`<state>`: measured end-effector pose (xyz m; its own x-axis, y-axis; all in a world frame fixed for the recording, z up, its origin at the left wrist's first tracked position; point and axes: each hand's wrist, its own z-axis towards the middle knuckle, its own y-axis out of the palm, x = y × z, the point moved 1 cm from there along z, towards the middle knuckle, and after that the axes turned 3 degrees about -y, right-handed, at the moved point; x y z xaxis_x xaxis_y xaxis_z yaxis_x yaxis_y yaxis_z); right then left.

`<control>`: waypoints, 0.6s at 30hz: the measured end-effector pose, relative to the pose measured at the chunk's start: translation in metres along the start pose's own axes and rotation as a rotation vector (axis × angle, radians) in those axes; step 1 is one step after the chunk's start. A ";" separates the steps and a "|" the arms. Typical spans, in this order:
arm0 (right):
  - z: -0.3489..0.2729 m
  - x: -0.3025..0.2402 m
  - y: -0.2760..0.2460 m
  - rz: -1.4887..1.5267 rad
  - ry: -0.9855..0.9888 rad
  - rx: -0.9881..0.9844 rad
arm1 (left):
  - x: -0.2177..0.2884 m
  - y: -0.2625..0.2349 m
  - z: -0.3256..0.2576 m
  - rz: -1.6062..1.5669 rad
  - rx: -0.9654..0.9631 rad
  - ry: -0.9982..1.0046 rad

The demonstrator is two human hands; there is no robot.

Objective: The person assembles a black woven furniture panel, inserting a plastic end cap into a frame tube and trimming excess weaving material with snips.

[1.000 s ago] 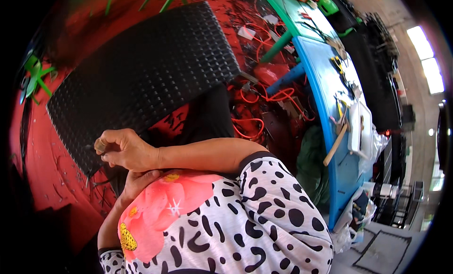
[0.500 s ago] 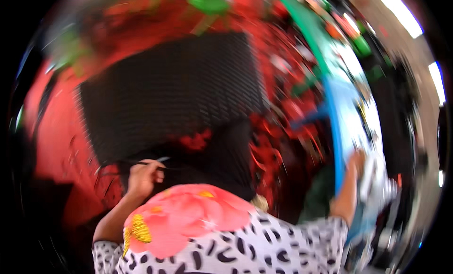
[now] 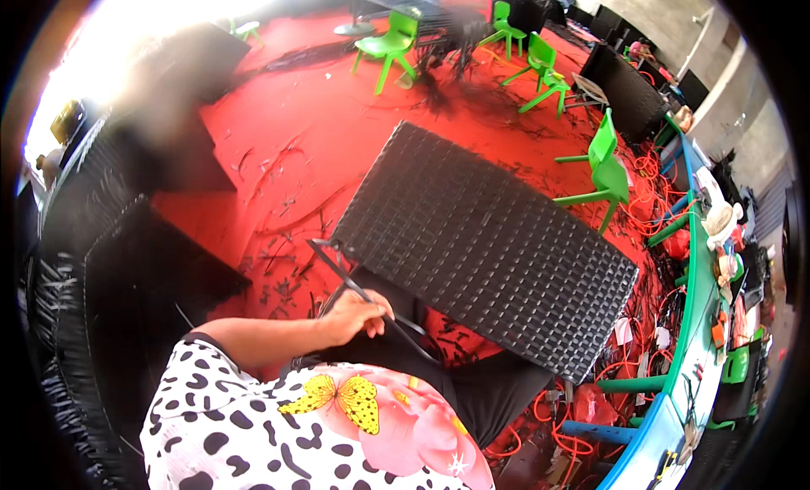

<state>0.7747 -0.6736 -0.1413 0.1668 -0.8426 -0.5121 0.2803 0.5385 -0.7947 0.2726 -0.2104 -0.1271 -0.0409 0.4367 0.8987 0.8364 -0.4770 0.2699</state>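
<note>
My left hand [image 3: 359,316] is closed around a thin dark strip [image 3: 332,264]. One length of the strip slants up and left from the fingers, toward the corner of a black woven panel [image 3: 485,250]. A dark length also shows to the right of the hand; whether it is the same strip I cannot tell. The panel lies tilted in front of my dark-clothed knees, its near edge over them, apart from my hand. My right hand and forearm are out of the picture.
A long green-and-blue table [image 3: 690,347] curves along the right, with an orange-handled tool [image 3: 719,331] and other items on it. Red cords [image 3: 574,446] tangle beneath. Small green chairs [image 3: 606,171] stand beyond the panel. More black woven pieces [image 3: 152,275] stand at left. Black scraps litter the red floor.
The view has swung to the right and sharpened. My right hand, at the blue part of the table before, has left the picture. My left hand still grips the dark strip.
</note>
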 end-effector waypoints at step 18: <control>0.011 -0.270 0.170 0.776 -0.364 -0.326 | -0.017 -0.096 0.046 -0.667 0.290 0.136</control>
<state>0.7875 -0.3542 -0.1345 0.4995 -0.1645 -0.8506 -0.3067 0.8846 -0.3512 0.2184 -0.1372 -0.1839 -0.6431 0.4559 0.6153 0.7200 0.0863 0.6886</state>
